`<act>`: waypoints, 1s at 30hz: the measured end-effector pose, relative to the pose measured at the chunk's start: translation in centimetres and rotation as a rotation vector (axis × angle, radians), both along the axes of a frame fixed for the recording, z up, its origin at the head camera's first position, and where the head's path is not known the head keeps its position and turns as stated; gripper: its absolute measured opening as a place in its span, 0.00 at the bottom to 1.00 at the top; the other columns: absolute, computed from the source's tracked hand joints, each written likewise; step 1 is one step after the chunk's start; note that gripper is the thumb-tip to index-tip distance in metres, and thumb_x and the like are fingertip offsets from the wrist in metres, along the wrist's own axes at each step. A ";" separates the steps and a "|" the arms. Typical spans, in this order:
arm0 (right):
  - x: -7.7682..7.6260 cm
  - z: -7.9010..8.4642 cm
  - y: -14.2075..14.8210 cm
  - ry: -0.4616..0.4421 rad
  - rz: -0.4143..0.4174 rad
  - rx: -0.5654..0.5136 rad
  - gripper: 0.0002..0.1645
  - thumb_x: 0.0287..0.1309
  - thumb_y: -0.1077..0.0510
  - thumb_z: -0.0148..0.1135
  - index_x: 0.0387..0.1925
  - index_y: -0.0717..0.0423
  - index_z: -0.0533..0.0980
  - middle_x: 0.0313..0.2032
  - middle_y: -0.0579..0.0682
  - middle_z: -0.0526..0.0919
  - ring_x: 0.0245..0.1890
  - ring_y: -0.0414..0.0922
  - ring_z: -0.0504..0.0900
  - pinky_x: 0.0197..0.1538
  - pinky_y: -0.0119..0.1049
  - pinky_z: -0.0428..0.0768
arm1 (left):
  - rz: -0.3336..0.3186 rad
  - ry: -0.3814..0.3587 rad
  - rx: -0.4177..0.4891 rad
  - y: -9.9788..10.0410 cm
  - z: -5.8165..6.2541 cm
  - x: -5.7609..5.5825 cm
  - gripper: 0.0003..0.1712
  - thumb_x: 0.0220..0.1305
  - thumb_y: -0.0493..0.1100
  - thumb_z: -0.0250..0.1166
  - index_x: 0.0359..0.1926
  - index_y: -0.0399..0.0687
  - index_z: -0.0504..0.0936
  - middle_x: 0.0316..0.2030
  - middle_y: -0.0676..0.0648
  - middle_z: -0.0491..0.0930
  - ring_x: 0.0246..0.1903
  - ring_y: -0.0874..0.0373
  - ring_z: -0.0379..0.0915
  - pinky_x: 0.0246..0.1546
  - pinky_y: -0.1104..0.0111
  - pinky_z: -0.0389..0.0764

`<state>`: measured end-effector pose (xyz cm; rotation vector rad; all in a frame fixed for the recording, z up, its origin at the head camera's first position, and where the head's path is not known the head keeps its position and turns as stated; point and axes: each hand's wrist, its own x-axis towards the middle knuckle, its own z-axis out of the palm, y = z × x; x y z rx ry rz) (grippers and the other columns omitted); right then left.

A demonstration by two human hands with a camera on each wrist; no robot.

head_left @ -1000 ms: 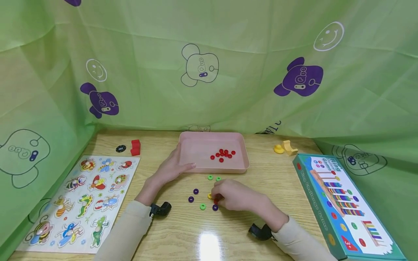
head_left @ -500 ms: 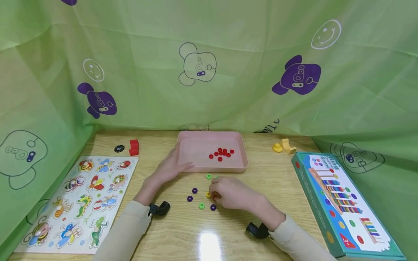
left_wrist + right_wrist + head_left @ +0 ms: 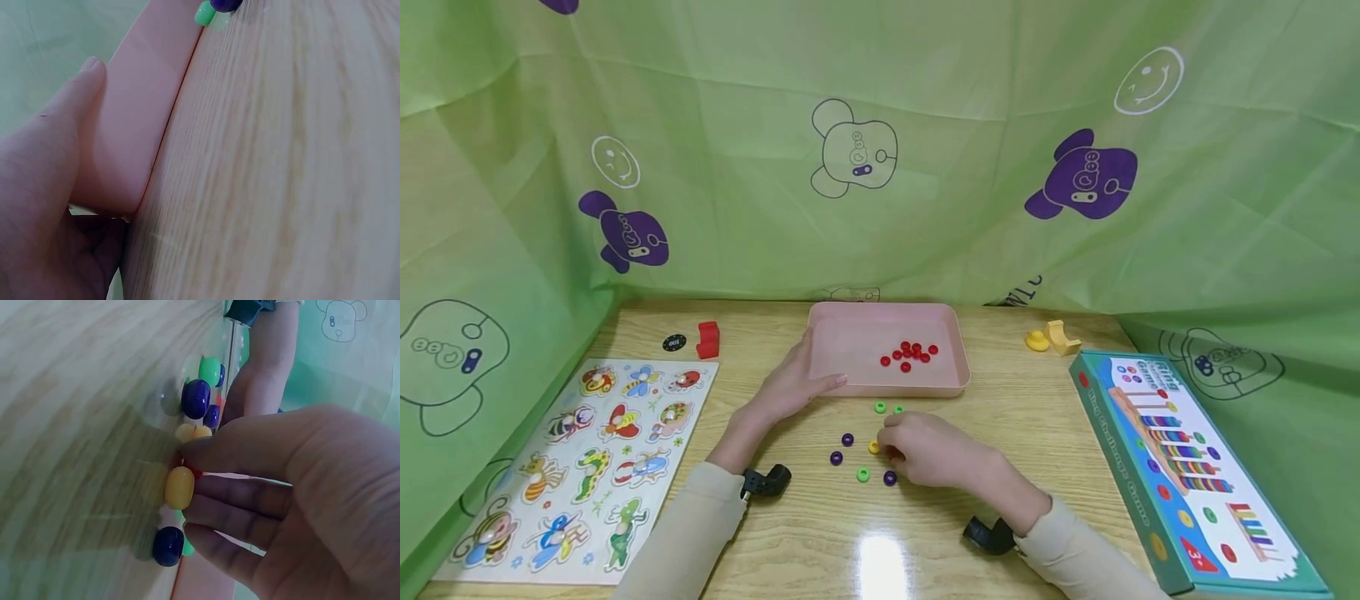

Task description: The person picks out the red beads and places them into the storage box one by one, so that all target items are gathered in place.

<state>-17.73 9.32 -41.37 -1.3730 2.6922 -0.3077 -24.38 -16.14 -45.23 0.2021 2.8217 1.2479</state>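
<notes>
A pink tray holds several small red rings. My left hand grips its near left corner; in the left wrist view the thumb lies along the tray wall and the other fingers bend around the corner. Just in front of the tray my right hand is low over the table, thumb and index finger pinching a red ring, mostly hidden by the fingers. Right at those fingertips is a yellow ring, with other loose rings close by: a purple ring and a green ring.
An insect puzzle board lies left, with a black chip and red block behind it. A game box stands right, near a yellow duck and yellow curved block. A green curtain closes the back.
My right hand has shifted slightly left among the rings, and a yellow ring beside its fingertips has moved a little left. The left hand stays on the tray.
</notes>
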 end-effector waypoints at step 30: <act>-10.9 -0.6 0.1 -0.140 -0.516 -0.202 0.08 0.48 0.65 0.58 0.29 0.53 0.80 0.31 0.46 0.80 0.31 0.42 0.74 0.33 0.31 0.73 | -0.017 0.033 -0.008 -0.8 -0.1 0.2 0.64 0.51 0.69 0.61 0.72 0.51 0.31 0.74 0.44 0.37 0.72 0.45 0.39 0.68 0.46 0.51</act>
